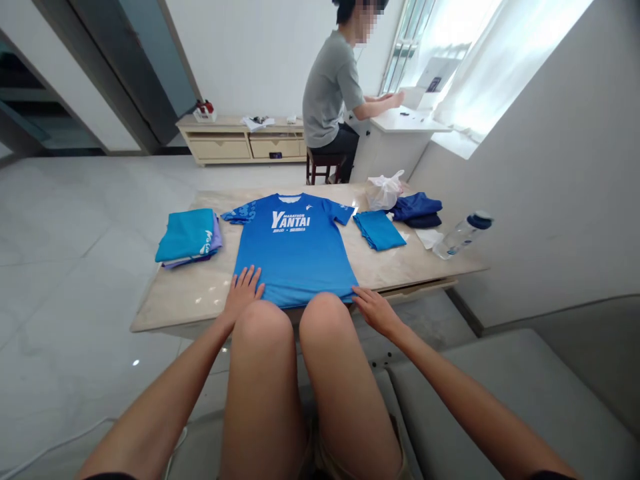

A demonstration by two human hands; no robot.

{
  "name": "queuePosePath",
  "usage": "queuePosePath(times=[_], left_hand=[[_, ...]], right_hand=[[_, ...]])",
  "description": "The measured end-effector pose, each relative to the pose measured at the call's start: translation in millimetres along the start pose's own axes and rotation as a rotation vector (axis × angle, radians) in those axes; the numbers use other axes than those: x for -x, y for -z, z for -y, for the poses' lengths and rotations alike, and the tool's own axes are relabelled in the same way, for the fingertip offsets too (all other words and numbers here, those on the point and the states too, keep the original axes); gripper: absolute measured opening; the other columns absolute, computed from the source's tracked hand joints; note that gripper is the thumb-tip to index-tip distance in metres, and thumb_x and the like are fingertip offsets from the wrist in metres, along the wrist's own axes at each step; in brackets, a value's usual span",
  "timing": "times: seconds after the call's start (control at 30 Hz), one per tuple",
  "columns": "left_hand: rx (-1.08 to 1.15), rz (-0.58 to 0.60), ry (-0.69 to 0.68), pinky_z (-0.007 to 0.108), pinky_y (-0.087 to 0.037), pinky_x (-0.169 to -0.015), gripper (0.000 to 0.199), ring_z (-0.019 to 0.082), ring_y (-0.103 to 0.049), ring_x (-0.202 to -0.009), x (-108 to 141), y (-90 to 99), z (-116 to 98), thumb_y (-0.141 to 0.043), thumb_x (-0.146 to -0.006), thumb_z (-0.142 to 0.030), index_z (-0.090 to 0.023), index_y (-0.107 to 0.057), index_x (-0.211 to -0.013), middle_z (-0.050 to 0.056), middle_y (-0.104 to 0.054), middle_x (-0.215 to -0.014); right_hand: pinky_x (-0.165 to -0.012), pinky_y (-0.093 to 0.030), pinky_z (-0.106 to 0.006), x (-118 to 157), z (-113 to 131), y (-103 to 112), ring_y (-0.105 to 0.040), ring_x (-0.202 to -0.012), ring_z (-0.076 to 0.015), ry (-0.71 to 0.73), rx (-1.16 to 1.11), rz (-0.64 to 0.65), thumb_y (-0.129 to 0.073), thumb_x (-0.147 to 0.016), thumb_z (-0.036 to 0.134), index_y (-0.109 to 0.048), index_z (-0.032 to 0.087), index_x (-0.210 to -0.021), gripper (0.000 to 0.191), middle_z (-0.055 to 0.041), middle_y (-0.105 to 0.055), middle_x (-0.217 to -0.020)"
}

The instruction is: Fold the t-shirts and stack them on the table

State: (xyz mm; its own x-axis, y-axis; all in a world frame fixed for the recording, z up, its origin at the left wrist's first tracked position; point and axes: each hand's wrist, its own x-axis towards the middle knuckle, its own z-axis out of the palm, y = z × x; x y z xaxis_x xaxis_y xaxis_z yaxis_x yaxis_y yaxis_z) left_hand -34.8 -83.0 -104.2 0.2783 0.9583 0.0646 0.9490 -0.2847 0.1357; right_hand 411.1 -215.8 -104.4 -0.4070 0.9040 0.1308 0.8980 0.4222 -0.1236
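Observation:
A blue T-shirt (295,250) with white lettering lies spread out, front up, on the marble-topped table (185,293). Its neckline points away from me and its bottom hem is at the near table edge. My left hand (244,290) rests with fingers spread on the shirt's lower left corner. At the lower right corner, my right hand (371,307) has its fingertips closed on the hem. Folded teal and purple clothes (185,237) form a stack on the left. Right of the shirt is a folded blue cloth (381,231).
Dark blue folded clothes (416,208), a white plastic bag (385,191) and a clear bottle (463,235) stand on the table's right side. My knees touch its near edge. Beyond, a person (330,93) sits at a white desk (410,120).

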Motion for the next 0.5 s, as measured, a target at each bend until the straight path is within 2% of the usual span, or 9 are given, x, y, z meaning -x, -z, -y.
queuePosePath(times=[0.1,0.13,0.2,0.27,0.37,0.43,0.5], left_hand=[[-0.006,-0.02,-0.001,0.061,-0.026,-0.139,0.072,0.036,-0.034,-0.17,4.1,0.4,2.5,-0.035,-0.108,-0.046,-0.021,-0.045,-0.175,0.014,-0.042,-0.18],[-0.005,-0.025,-0.001,0.061,-0.026,-0.139,0.072,0.036,-0.034,-0.171,3.0,0.1,3.0,-0.034,-0.109,-0.046,-0.021,-0.044,-0.175,0.015,-0.041,-0.181],[0.005,-0.03,-0.005,0.063,-0.025,-0.139,0.072,0.036,-0.033,-0.171,-1.9,-1.0,3.8,-0.033,-0.109,-0.047,-0.022,-0.041,-0.177,0.014,-0.039,-0.182],[0.018,-0.034,-0.011,0.062,-0.023,-0.14,0.072,0.036,-0.032,-0.171,-9.1,-2.6,4.9,-0.033,-0.11,-0.047,-0.022,-0.04,-0.177,0.013,-0.039,-0.182],[0.03,-0.033,-0.012,0.061,-0.022,-0.14,0.071,0.035,-0.033,-0.171,-22.7,-5.0,7.7,-0.032,-0.11,-0.047,-0.022,-0.041,-0.177,0.012,-0.039,-0.182],[0.029,-0.029,-0.007,0.061,-0.021,-0.141,0.071,0.034,-0.032,-0.171,-32.2,-5.6,9.4,-0.031,-0.111,-0.047,-0.021,-0.042,-0.176,0.012,-0.038,-0.183],[0.026,-0.025,-0.006,0.059,-0.02,-0.141,0.071,0.034,-0.031,-0.171,-40.5,-4.9,10.1,-0.03,-0.111,-0.047,-0.019,-0.043,-0.175,0.013,-0.038,-0.183]], right_hand=[[-0.096,-0.063,-0.043,26.0,-8.4,3.7,-0.078,-0.104,-0.0291,0.007,-0.039,0.027,-0.056,-0.105,0.01,-0.084,0.022,-0.113,0.032,-0.0136,-0.083,-0.111],[-0.094,-0.063,-0.043,30.8,-10.3,4.8,-0.077,-0.099,-0.0289,-0.018,-0.054,0.014,-0.055,-0.107,0.013,-0.084,0.022,-0.112,0.031,-0.0123,-0.083,-0.103],[-0.093,-0.062,-0.045,30.8,-12.0,7.9,-0.076,-0.097,-0.0303,-0.106,-0.083,-0.052,-0.051,-0.11,0.019,-0.084,0.022,-0.115,0.033,-0.0121,-0.082,-0.099],[-0.096,-0.061,-0.047,15.2,-10.5,12.4,-0.075,-0.1,-0.0322,-0.213,-0.121,-0.147,-0.047,-0.111,0.022,-0.084,0.022,-0.118,0.038,-0.0136,-0.083,-0.103],[-0.107,-0.059,-0.05,-35.3,-2.7,15.1,-0.073,-0.117,-0.0335,-0.297,-0.199,-0.244,-0.04,-0.11,0.021,-0.081,0.02,-0.131,0.046,-0.0161,-0.081,-0.123],[-0.121,-0.052,-0.05,-77.5,5.8,8.9,-0.066,-0.139,-0.0325,-0.316,-0.227,-0.247,-0.036,-0.112,0.024,-0.073,0.017,-0.146,0.051,-0.0167,-0.073,-0.148],[-0.131,-0.042,-0.051,-115.8,14.8,-4.1,-0.051,-0.158,-0.0326,-0.353,-0.216,-0.185,-0.035,-0.114,0.032,-0.062,0.012,-0.161,0.057,-0.0175,-0.056,-0.17]])
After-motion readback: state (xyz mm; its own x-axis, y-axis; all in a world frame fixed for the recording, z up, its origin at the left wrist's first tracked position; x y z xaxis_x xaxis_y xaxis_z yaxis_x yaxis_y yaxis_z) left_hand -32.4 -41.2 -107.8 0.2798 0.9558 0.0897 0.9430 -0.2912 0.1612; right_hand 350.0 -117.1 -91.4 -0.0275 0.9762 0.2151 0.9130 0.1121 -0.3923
